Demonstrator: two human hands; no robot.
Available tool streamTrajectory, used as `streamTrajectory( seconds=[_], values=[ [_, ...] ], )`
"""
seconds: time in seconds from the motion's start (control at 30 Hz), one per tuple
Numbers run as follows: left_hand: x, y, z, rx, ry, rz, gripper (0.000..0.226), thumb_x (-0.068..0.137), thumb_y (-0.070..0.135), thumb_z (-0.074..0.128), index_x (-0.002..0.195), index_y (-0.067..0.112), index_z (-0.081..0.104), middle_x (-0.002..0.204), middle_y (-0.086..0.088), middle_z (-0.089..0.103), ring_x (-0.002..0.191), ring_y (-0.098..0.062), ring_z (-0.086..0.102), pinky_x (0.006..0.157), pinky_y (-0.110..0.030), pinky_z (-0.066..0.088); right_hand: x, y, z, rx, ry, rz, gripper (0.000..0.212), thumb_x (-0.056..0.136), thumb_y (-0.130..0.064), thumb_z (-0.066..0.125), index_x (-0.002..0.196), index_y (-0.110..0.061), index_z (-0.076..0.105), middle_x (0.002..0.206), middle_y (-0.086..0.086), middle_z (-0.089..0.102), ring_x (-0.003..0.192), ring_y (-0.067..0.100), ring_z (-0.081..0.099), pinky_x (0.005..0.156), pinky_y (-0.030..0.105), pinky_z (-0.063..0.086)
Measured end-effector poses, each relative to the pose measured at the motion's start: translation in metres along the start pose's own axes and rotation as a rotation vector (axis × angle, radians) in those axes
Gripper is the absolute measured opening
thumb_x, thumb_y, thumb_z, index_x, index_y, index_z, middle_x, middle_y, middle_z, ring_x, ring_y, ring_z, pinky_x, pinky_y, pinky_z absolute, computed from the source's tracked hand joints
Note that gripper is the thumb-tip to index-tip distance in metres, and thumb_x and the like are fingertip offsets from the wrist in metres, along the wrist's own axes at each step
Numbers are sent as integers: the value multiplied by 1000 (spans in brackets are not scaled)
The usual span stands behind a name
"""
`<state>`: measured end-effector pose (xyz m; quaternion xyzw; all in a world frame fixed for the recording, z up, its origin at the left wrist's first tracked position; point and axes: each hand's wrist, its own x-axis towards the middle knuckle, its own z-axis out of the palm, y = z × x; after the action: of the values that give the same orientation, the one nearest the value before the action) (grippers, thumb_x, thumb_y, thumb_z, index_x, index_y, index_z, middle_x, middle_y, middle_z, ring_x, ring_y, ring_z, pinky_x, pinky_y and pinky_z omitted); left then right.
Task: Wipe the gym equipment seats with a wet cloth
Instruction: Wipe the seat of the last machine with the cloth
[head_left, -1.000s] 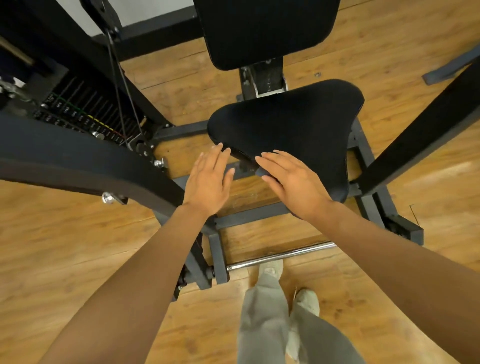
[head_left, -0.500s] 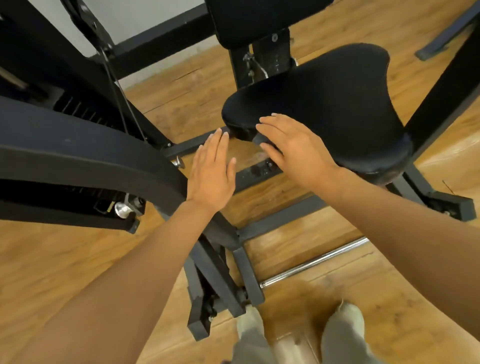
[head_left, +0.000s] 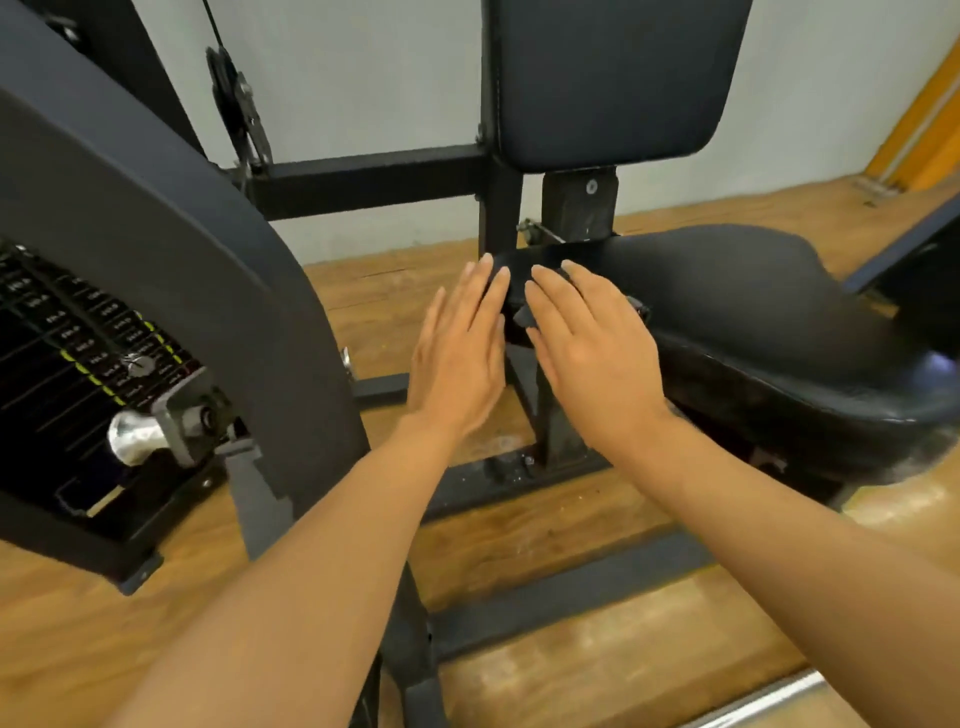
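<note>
The black padded seat (head_left: 737, 306) of a gym machine sits right of centre, with its upright back pad (head_left: 613, 78) above it. My left hand (head_left: 457, 358) is flat with straight fingers, its fingertips at the seat's left end. My right hand (head_left: 592, 353) lies beside it, fingers straight, over the seat's left edge; a small dark piece shows under its fingers, and I cannot tell what it is. No cloth is visible.
A thick dark curved arm (head_left: 171, 249) of the machine stands at the left, with the weight stack (head_left: 78, 353) and a silver knob (head_left: 132, 434) behind it. Black frame bars (head_left: 561, 592) cross the wooden floor (head_left: 597, 660). A grey wall is behind.
The view dropped lower and closer to the seat. Both hands moved up to the seat's left end and now lie side by side.
</note>
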<state>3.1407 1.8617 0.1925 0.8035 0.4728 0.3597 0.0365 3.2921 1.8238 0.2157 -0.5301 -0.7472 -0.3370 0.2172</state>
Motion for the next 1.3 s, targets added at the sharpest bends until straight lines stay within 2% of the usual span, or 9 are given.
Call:
streamTrajectory(
  seconds=[0.17,0.33,0.4,0.63,0.8,0.93,1.03,1.17,1.3],
  values=[
    [6,-6,19,-250,131,30,47,104,17,34,150,11,38,158,-5,35,149,-13,23,123,-38,19,1,0,13,-104,102,-133,39,105,-15,39,134,6,55,138,23,57,131,42,52,110,51,42],
    [3,-7,30,-431,169,17,48,107,14,39,150,23,20,158,1,29,146,-4,19,121,-25,20,12,-11,26,-207,98,-169,41,102,-13,44,138,3,52,144,21,52,136,39,46,115,50,37],
    [3,-7,32,-442,173,6,48,107,14,38,151,23,19,160,-2,29,147,-5,18,122,-26,19,11,-14,30,-242,108,-162,42,102,-15,46,140,1,50,147,19,49,139,38,44,116,49,35],
    [2,-9,34,-386,162,23,47,107,13,34,154,16,29,161,-2,29,150,-6,14,123,-26,13,-17,2,17,-477,-15,-260,55,104,-9,7,157,-6,19,165,12,14,152,33,13,124,45,8],
    [2,-1,34,-368,158,-5,47,108,18,34,154,17,27,162,2,24,144,3,5,121,-22,9,-48,24,-13,-590,-127,-272,65,94,-7,21,158,-7,9,164,13,-3,151,31,-5,124,46,-3],
    [1,1,35,-379,171,3,47,108,18,36,154,15,28,161,1,25,143,6,3,120,-21,9,-65,26,-26,-578,-155,-191,62,96,-4,16,158,-5,12,165,13,1,153,31,-3,124,44,-5],
    [1,-1,37,-394,187,9,47,108,18,35,154,15,28,159,7,23,144,5,3,121,-24,10,-43,11,-7,-562,-85,-162,56,102,-5,4,157,-3,15,166,14,8,153,34,5,125,46,4],
    [3,-2,42,-442,209,21,47,108,17,33,154,13,28,153,14,19,143,12,-2,124,-29,11,-14,-4,18,-550,28,-165,51,106,-10,10,154,-3,24,162,13,25,150,32,24,124,43,16],
    [4,-6,44,-485,186,12,47,109,16,32,155,14,24,155,15,17,139,21,-7,125,-34,12,-2,-14,33,-524,55,-122,51,105,-18,17,154,-6,28,161,9,30,149,27,25,124,40,14]
  ],
)
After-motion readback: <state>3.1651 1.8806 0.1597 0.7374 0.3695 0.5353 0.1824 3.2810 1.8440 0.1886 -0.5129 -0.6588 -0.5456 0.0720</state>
